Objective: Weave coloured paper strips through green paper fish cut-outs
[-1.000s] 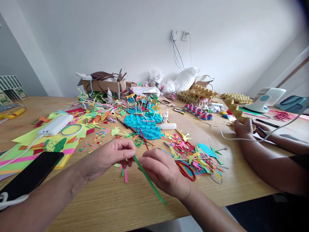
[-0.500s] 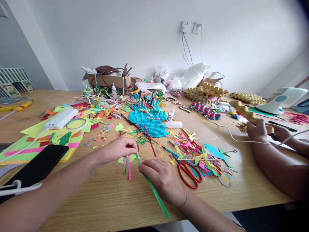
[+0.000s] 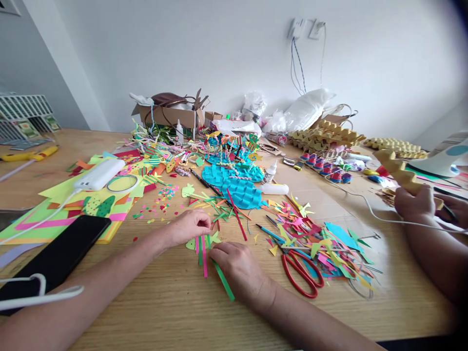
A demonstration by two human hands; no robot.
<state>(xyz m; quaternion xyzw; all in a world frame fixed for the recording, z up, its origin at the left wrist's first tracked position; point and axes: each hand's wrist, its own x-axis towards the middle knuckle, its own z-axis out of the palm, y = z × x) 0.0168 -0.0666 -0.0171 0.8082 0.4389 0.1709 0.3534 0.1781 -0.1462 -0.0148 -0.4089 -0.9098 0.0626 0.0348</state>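
Near the table's front, my left hand (image 3: 190, 227) has thumb and finger pinched at the top end of a green paper strip (image 3: 224, 282). Just to its right, my right hand (image 3: 239, 268) is closed on the same strip, whose free end pokes out below the fingers. Narrow pink strips (image 3: 204, 261) and another green strip show beneath my left fingertips; whether these are held or lying there I cannot tell. Behind them is a light green paper fish (image 3: 190, 244), partly covered. Red-handled scissors (image 3: 300, 275) lie to the right of my right hand.
Paper scraps (image 3: 329, 248) heap beyond the scissors. Blue egg-tray pieces (image 3: 243, 194) and a glue bottle (image 3: 270, 171) stand ahead. A phone (image 3: 60, 253), coloured paper (image 3: 31, 234) and power bank (image 3: 100, 175) lie left. Another person's hand (image 3: 417, 202) holds egg tray at right, near a white cable (image 3: 387, 222).
The green strip has shifted through my right hand, so less of it sticks out below. More pink strip shows under my left hand. The whole view has shifted slightly.
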